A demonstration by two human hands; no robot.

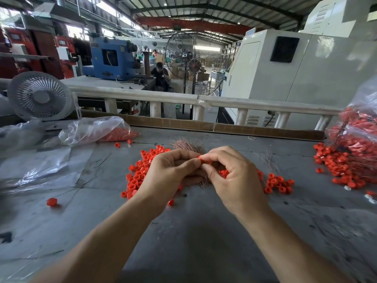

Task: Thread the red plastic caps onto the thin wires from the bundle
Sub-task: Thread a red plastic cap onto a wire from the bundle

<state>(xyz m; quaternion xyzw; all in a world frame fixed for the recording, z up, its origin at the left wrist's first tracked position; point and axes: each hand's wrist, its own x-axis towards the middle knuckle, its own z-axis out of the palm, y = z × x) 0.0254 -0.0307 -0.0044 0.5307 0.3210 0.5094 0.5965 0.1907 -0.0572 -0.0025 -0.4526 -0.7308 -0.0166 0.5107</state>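
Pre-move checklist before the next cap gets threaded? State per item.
1. Red cap pinched between left hand and right hand: ok.
2. Wire actually through that cap: cannot tell, too thin.
3. Wire bundle within reach behind the hands: ok.
4. Loose caps at hand on the table: ok.
5. Spare caps in right hand's palm: ok.
6. Finished pile at far right, apart from loose caps: ok.

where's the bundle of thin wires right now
In the head view, the wire bundle lies on the grey table at centre, fanning out just behind the left hand and right hand, with the loose red caps to its left.
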